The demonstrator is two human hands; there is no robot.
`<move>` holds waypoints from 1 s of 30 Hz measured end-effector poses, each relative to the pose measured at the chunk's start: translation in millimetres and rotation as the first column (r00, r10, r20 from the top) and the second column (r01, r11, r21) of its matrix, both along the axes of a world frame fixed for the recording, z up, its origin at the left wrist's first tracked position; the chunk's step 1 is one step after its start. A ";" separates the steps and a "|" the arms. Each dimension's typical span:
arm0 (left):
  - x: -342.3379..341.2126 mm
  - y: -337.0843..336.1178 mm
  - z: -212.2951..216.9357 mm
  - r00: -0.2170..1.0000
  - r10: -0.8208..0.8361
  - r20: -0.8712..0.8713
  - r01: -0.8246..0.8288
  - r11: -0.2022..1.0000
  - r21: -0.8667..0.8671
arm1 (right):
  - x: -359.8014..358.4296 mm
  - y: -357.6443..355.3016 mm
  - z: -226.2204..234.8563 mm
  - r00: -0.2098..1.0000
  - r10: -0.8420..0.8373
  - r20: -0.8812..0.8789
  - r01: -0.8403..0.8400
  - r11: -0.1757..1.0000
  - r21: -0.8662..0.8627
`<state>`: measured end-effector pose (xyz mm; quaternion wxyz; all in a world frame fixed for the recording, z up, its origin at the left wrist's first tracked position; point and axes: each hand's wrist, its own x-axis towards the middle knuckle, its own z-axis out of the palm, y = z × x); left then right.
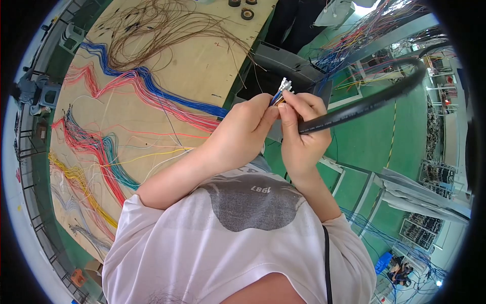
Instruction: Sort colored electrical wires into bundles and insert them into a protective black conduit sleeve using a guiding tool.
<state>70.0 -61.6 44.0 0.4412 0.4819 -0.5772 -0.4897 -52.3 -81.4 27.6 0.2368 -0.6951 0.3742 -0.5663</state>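
My right hand (302, 133) grips the end of a thick black cable (374, 99) that arcs away to the upper right. A bundle of thin coloured wires with metal-tipped ends (282, 91) sticks out of the cable's end. My left hand (243, 130) pinches these wire ends between thumb and fingers, right against my right hand. Both hands are raised in front of my chest, above the edge of a wooden board (202, 55).
The wooden board at the left carries many red, blue, teal, yellow and brown wire bundles (147, 91). Tape rolls (247, 13) lie at its far end. A dark box (283, 63) sits behind my hands. Green floor, metal frames and hanging wires fill the right.
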 end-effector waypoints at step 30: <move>6.7 15.5 -10.2 0.992 0.074 -0.098 -0.074 0.997 0.004 | -26.6 -35.2 26.6 0.284 -0.043 0.958 -0.749 0.614 0.249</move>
